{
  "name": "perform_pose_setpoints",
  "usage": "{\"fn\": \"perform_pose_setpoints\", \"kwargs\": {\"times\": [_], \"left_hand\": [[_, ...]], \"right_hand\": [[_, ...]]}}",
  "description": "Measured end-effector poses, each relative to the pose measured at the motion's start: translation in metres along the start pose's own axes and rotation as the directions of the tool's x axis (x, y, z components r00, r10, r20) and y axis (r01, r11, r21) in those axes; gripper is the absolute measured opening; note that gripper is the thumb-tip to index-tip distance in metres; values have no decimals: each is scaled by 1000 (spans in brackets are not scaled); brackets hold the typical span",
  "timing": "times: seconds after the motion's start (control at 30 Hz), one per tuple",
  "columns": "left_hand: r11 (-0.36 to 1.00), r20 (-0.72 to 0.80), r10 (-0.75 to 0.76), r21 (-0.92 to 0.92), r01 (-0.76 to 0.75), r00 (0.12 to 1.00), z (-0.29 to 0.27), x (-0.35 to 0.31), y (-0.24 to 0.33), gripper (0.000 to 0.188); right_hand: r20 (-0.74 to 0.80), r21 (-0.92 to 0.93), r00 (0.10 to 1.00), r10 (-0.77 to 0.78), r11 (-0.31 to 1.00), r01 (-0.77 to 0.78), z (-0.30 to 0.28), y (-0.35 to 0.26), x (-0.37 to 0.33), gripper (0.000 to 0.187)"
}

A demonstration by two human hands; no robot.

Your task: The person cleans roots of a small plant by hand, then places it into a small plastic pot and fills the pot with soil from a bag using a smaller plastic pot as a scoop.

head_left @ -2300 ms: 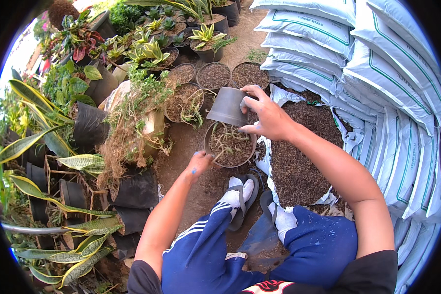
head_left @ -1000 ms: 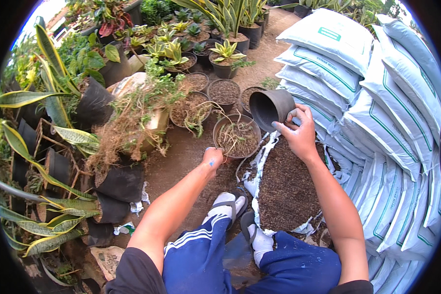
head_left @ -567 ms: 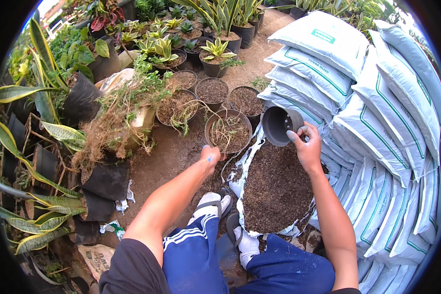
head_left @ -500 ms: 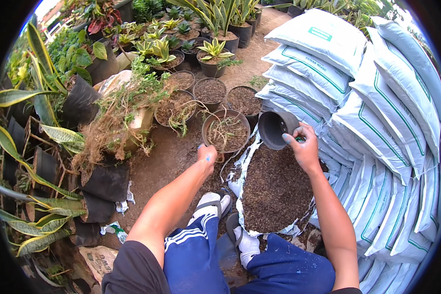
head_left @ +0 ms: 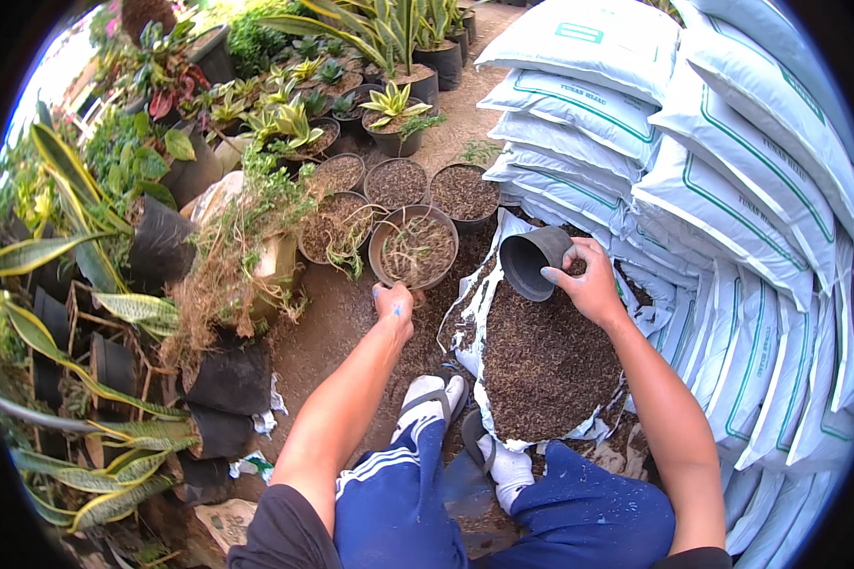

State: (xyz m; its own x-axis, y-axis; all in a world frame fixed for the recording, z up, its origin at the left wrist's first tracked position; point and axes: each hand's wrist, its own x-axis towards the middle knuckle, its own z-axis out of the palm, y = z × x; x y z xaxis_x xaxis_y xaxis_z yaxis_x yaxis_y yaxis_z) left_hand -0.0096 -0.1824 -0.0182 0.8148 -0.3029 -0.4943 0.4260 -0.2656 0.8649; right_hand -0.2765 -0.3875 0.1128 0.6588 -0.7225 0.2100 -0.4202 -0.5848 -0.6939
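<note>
My left hand [head_left: 394, 303] grips the near rim of a round plastic pot [head_left: 454, 258] with dark soil and a limp, pale-stemmed plant lying over it. In my right hand [head_left: 594, 284] is an empty-looking black pot [head_left: 547, 248], tilted with its mouth toward the left, thumb on its rim. The fingers behind it are partly hidden. Below this pot lies an open white sack [head_left: 491, 332] full of dark, coarse potting mix [head_left: 552, 370].
Soil-filled pots [head_left: 396, 182] stand beyond my left hand. Uprooted plants with dry roots [head_left: 213, 303] lie to the left, near tipped black pots of snake plants [head_left: 223, 375]. Stacked white sacks [head_left: 731, 228] wall off the right side. My sandalled feet [head_left: 432, 403] are close to the open sack.
The whole view has shifted a little. Both hands keep their holds, and the black pot in my right hand has turned slightly.
</note>
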Motion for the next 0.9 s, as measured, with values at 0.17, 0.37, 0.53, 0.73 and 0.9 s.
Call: {"fn": "perform_pose_setpoints", "kwargs": {"times": [0.17,0.37,0.53,0.73,0.9], "left_hand": [[997,6,82,-3,-82,997,-25,23,-5,44],[930,-258,159,364,-56,953,-37,16,17,50],[855,299,332,305,-419,895,-4,-37,103,49],[495,843,295,267,-827,449,60,-211,228,39],[118,899,313,282,-952,305,78,-312,262,39]], "right_hand": [[-1,49,999,-35,998,35,10,-6,3,46],[86,-92,996,-38,995,46,-23,-21,0,47],[37,-378,997,-69,923,78,-111,-87,-31,59],[-25,-726,990,-139,683,77,-187,-194,-102,81],[-79,-742,997,-3,668,-56,-242,-241,-136,73]]}}
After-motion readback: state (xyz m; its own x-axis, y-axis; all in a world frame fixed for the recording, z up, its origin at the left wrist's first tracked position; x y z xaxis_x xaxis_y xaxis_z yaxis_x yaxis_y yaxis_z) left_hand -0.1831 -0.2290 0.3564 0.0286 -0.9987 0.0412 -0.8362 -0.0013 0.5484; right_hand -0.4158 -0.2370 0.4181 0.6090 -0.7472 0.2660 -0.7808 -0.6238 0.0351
